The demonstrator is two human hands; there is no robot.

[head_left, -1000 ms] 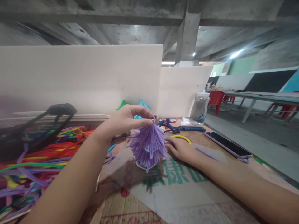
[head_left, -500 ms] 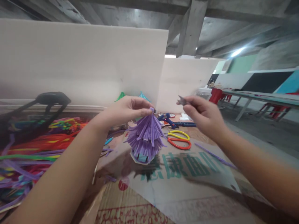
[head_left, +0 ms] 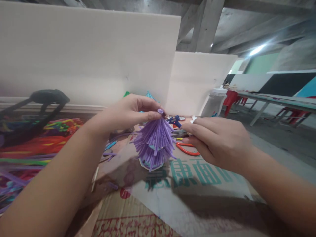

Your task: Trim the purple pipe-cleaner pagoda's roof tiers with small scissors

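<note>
Between thumb and fingers, my left hand (head_left: 133, 113) pinches the tip of a purple tiered cone (head_left: 156, 141) made of fuzzy strips. The cone hangs upright above the sheet, with a pale octagonal base at its bottom. My right hand (head_left: 217, 138) is closed around a small grey metal tool (head_left: 181, 133), whose tip points at the cone's right side; most of the tool is hidden by the fingers. Just below that hand lie scissors with red and yellow handles (head_left: 189, 152). A blue glue gun (head_left: 174, 121) rests behind the cone.
Colourful fuzzy strips (head_left: 44, 141) and a black handled object (head_left: 49, 96) are at the left. A clear bottle with a white lid (head_left: 213, 102) stands behind my right hand. White boards (head_left: 86, 59) rise at the back. A printed sheet (head_left: 177, 204) covers the front.
My right hand has lowered and turned, bringing the metal tool down beside the cone and over part of the scissors. The left hand keeps its pinch. The view has shifted slightly.
</note>
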